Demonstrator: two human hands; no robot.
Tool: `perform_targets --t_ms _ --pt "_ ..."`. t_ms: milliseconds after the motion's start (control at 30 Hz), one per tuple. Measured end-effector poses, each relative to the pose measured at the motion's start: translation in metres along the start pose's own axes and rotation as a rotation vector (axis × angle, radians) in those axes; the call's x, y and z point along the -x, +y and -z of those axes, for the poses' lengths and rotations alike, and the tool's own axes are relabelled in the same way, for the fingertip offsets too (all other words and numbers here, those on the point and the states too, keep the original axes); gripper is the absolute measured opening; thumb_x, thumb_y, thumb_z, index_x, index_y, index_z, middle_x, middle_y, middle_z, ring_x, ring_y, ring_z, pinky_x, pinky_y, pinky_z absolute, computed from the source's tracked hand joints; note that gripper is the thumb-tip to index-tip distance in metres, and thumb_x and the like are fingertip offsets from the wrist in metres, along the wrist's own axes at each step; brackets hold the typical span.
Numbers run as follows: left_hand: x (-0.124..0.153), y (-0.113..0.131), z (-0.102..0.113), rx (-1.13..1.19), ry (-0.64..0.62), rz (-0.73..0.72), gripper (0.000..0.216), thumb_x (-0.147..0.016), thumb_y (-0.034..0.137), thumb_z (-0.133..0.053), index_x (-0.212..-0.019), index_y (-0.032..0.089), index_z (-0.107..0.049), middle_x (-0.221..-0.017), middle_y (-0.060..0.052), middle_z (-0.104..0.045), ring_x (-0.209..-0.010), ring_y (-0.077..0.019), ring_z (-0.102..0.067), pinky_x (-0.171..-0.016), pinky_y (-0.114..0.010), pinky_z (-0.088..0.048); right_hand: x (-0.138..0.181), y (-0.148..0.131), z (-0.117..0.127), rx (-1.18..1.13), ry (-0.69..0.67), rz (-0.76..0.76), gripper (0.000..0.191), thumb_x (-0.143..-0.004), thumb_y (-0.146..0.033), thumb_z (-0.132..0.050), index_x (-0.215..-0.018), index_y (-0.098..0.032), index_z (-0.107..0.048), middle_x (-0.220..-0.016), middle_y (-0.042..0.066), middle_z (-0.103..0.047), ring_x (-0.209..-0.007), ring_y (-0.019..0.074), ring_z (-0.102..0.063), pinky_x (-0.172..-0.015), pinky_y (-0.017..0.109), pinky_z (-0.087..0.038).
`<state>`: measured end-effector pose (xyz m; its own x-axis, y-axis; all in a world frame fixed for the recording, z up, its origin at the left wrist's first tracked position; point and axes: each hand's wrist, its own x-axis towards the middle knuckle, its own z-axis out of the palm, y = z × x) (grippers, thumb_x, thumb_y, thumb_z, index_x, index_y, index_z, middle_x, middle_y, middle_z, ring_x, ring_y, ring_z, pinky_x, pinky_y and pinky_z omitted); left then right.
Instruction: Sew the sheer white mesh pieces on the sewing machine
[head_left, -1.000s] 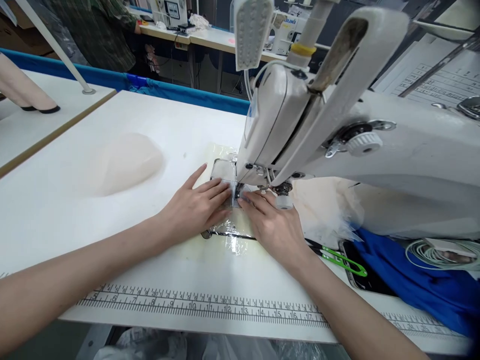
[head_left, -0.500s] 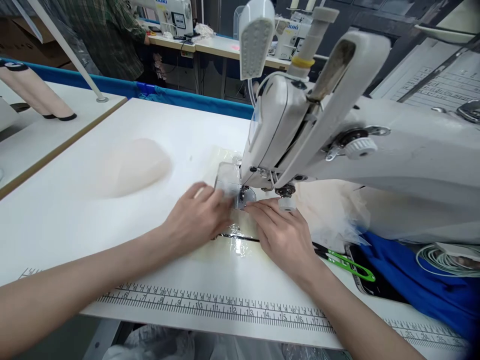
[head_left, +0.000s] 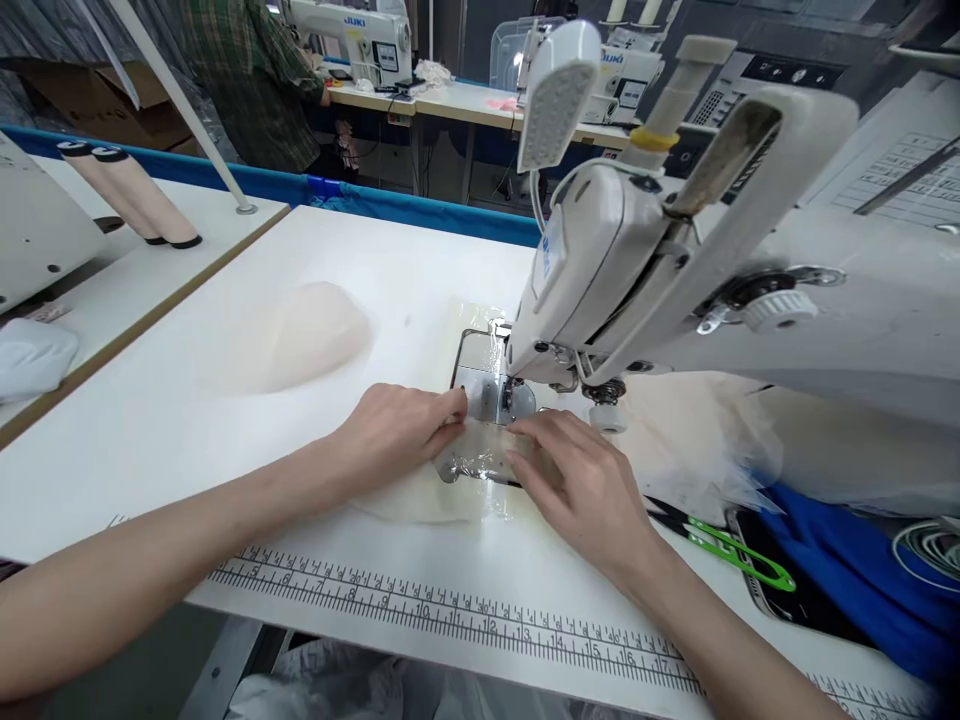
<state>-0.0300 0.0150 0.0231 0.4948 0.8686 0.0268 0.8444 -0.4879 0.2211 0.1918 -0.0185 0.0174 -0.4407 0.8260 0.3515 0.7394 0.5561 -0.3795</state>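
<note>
At the needle plate of a white sewing machine, both my hands work close together. My left hand is just left of the presser foot, its thumb and index finger pinched on what looks like a thin, sheer pale fabric; the fabric barely shows against the white table. My right hand lies right of the needle, its fingertips by the plate's front edge and its thumb apart from the index finger. The needle tip is hard to make out.
Pale sheer fabric lies at left, with more tulle under the machine arm. Green-handled snips, a phone and blue cloth lie at right. A ruler strip edges the table. Another person stands behind.
My view has shifted, so the scene sits farther right and slightly lower. My left hand has drawn a little back from the presser foot, and my right thumb now stands apart from the index finger.
</note>
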Motion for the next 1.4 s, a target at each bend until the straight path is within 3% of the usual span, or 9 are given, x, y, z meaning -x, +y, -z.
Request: perform_targets --t_ms 133,267,333,500,700,867,1133,1267,1400 --pt "0.004 0.01 0.0 0.339 0.055 0.088 0.018 -0.091 0.034 -0.05 -0.088 0.023 -0.063 -0.053 0.006 -0.055 -0.047 -0.0105 -0.047 -0.048 -0.023 -0.03 -0.002 -0.008 0.002 -0.187 -0.137 -0.168 0.025 -0.084 -0.041 -0.066 -0.102 -0.023 -0.065 -0.095 0.003 -0.067 -0.057 0.0122 -0.054 -0.054 0.028 -0.045" --pt "0.003 0.011 0.008 0.634 0.126 0.051 0.018 -0.089 0.036 -0.054 -0.082 0.022 -0.062 -0.082 0.0 -0.066 -0.078 -0.0152 -0.059 -0.064 -0.026 -0.044 -0.002 -0.006 0.008 -0.41 -0.293 -0.322 0.014 -0.083 -0.035 -0.067 -0.076 -0.023 -0.068 -0.061 -0.003 -0.057 -0.05 0.0104 -0.045 -0.045 0.023 -0.033" --pt "0.002 0.011 0.013 0.823 0.097 0.07 0.021 -0.093 0.036 -0.049 -0.083 0.02 -0.058 -0.09 -0.003 -0.065 -0.085 -0.0166 -0.059 -0.07 -0.029 -0.048 -0.002 -0.002 0.012 -0.58 -0.403 -0.418 0.016 -0.082 -0.036 -0.067 -0.074 -0.022 -0.069 -0.06 -0.003 -0.058 -0.048 0.0093 -0.045 -0.043 0.022 -0.031" --pt "0.004 0.014 0.02 1.188 -0.074 0.195 0.03 -0.098 0.043 -0.039 -0.085 0.02 -0.052 -0.079 -0.001 -0.059 -0.063 -0.0112 -0.053 -0.057 -0.025 -0.047 -0.006 -0.001 0.015 -0.929 -0.451 -0.538 0.022 -0.08 -0.04 -0.069 -0.081 -0.019 -0.068 -0.058 -0.002 -0.064 -0.044 0.0104 -0.055 -0.044 0.023 -0.042" --pt "0.004 0.011 0.017 1.135 -0.262 0.075 0.026 -0.083 0.045 -0.065 -0.096 0.022 -0.062 -0.099 -0.005 -0.065 -0.09 -0.0192 -0.062 -0.073 -0.032 -0.05 -0.009 -0.01 0.01 -1.122 -0.385 -0.561 0.019 -0.082 -0.036 -0.065 -0.083 -0.017 -0.063 -0.062 0.001 -0.068 -0.061 0.0165 -0.069 -0.061 0.029 -0.056" --pt "0.005 0.013 0.019 1.113 -0.305 0.155 0.022 -0.087 0.043 -0.06 -0.088 0.021 -0.064 -0.082 0.0 -0.064 -0.071 -0.0129 -0.059 -0.063 -0.026 -0.046 -0.008 -0.009 0.009 -1.228 -0.287 -0.581 0.021 -0.08 -0.031 -0.067 -0.091 -0.019 -0.054 -0.074 -0.004 -0.063 -0.057 0.0146 -0.068 -0.053 0.026 -0.055" --pt "0.005 0.022 0.012 1.135 -0.216 0.218 0.008 -0.079 0.021 -0.053 -0.086 0.019 -0.058 -0.074 0.001 -0.061 -0.058 -0.0096 -0.052 -0.052 -0.021 -0.042 -0.008 -0.009 0.006 -1.222 -0.25 -0.498 0.016 -0.081 -0.022 -0.062 -0.091 -0.02 -0.05 -0.075 -0.003 -0.061 -0.068 0.0146 -0.067 -0.068 0.032 -0.057" --pt "0.006 0.022 0.012 1.216 -0.264 0.207 0.011 -0.078 0.019 -0.051 -0.088 0.019 -0.057 -0.072 0.002 -0.058 -0.062 -0.0115 -0.055 -0.061 -0.026 -0.049 -0.007 -0.009 0.003 -1.129 -0.236 -0.451 0.015 -0.08 -0.014 -0.058 -0.092 -0.021 -0.051 -0.074 -0.003 -0.06 -0.065 0.0128 -0.064 -0.064 0.029 -0.055" --pt "0.005 0.022 0.009 1.184 -0.261 0.138 0.012 -0.079 0.026 -0.063 -0.086 0.019 -0.055 -0.069 0.003 -0.059 -0.062 -0.0112 -0.054 -0.06 -0.025 -0.045 -0.005 -0.008 -0.002 -1.067 -0.231 -0.436 0.014 -0.082 -0.019 -0.059 -0.094 -0.021 -0.052 -0.081 -0.001 -0.061 -0.066 0.0131 -0.064 -0.064 0.029 -0.054"
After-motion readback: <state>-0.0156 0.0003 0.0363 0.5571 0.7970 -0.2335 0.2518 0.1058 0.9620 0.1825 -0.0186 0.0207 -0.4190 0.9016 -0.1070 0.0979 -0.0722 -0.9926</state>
